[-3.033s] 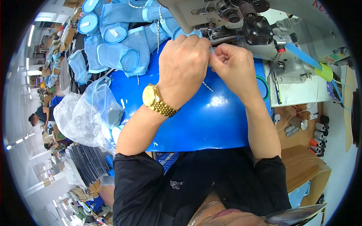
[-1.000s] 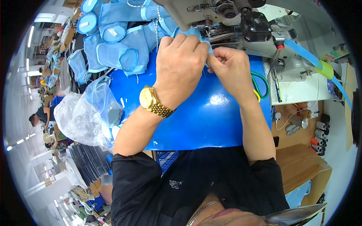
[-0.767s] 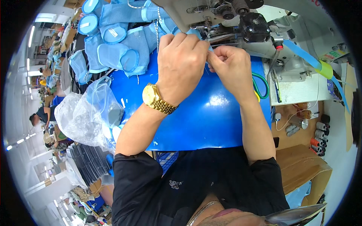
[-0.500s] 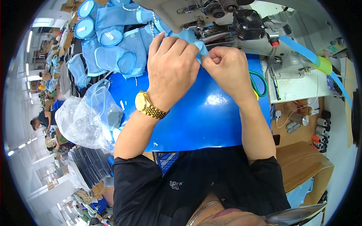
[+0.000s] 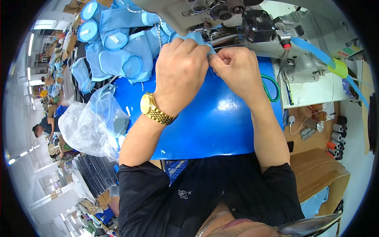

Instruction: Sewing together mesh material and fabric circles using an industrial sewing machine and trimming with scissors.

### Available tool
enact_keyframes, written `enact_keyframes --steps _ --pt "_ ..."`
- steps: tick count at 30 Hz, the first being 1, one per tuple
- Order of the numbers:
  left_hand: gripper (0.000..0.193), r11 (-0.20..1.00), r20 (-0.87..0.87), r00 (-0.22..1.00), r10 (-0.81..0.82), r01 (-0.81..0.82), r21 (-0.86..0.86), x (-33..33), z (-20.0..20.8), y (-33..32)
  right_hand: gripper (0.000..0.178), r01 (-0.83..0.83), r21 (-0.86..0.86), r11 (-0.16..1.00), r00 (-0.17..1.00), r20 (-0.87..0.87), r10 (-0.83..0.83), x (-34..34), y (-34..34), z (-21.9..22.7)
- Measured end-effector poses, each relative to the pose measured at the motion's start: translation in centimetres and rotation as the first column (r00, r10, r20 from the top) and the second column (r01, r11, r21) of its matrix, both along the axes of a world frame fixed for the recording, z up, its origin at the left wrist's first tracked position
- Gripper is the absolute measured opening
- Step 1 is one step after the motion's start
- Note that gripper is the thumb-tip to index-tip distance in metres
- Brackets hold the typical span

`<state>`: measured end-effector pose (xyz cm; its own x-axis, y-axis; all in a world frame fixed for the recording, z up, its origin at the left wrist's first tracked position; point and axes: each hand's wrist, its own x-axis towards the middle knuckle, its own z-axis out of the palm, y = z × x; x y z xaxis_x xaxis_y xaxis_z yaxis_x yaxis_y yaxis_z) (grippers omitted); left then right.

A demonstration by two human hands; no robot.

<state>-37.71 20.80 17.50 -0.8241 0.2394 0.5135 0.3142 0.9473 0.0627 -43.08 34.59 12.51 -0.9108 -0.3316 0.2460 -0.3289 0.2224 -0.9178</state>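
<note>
Blue table (image 5: 205, 130) underneath, sewing machine (image 5: 169, 14) at its far side, mesh pouches (image 5: 118, 63) heaped to the left. Here's the left hand (image 5: 181, 75), curled over the light-blue cloth (image 5: 195, 36) right by the machine, fingertips hidden, grip impossible to tell! Right hand (image 5: 235, 69) just beside, thumb and forefinger pinched on the cloth's edge. Gold watch (image 5: 147, 104) on the left wrist.

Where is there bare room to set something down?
Between the forearms, beyond the black shirt, the blue tabletop is largely bare. It's crowded at upper left by light-blue mesh bags, at left by a clear plastic bag, and above by the left hand, right hand and sewing machine.
</note>
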Motion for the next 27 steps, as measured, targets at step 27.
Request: enact_keyframes --steps 27 --pt "0.008 0.970 -0.076 0.978 0.194 -0.180 0.166 0.3 -1.0 1.6 0.024 -0.067 -0.147 0.987 0.997 0.034 0.072 -0.5 -0.2 -1.3"
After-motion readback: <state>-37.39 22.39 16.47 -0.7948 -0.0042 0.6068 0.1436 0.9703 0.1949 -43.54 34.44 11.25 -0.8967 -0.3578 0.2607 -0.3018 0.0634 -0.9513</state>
